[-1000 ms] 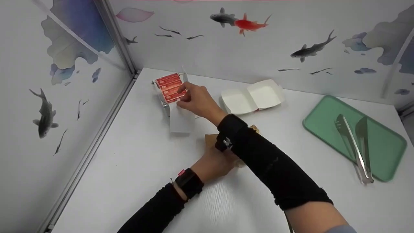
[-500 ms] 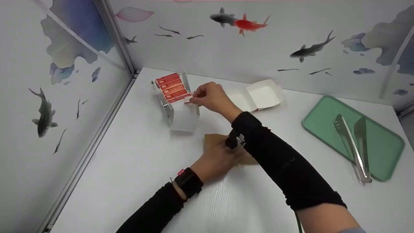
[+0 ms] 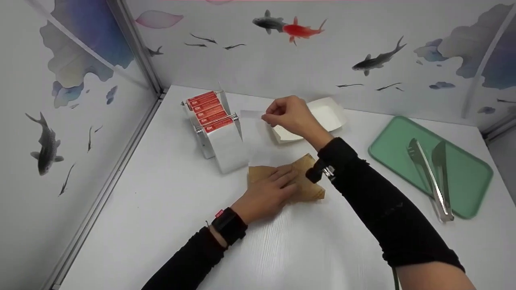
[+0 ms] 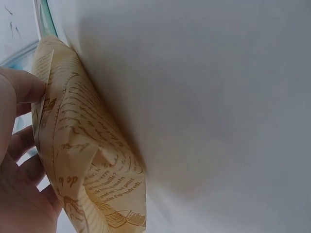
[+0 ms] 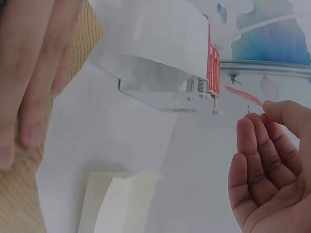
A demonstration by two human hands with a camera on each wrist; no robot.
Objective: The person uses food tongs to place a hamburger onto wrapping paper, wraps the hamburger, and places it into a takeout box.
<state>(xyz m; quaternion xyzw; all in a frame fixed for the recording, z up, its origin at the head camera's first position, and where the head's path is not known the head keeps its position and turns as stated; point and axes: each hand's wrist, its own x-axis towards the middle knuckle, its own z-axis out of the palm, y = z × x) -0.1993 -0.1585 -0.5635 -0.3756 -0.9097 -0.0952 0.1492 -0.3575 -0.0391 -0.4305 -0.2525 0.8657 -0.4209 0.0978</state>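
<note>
A packet wrapped in brown printed paper [image 3: 308, 177] lies on the white table, its folds and lettering showing closely in the left wrist view. My left hand [image 3: 268, 197] rests on it from above, fingers stretched across the paper. In the left wrist view the thumb [image 4: 29, 86] touches a folded edge. My right hand [image 3: 296, 117] is raised to the right of a label dispenser [image 3: 211, 110] holding a roll of red stickers. Between thumb and forefinger it pinches a thin red sticker [image 5: 243, 94], seen edge-on in the right wrist view. The packet's contents are hidden.
An open white cardboard box [image 3: 332, 117] stands behind my right hand. White backing paper [image 3: 229, 147] hangs from the front of the dispenser. At the right, metal tongs [image 3: 431, 177] lie over a green tray [image 3: 387, 133]. Printed wall panels [image 3: 209, 68] border the table.
My right hand has drawn away from the dispenser to the right with the sticker, uncovering more of the packet. The left hand stays on the packet. The head view has shifted slightly.
</note>
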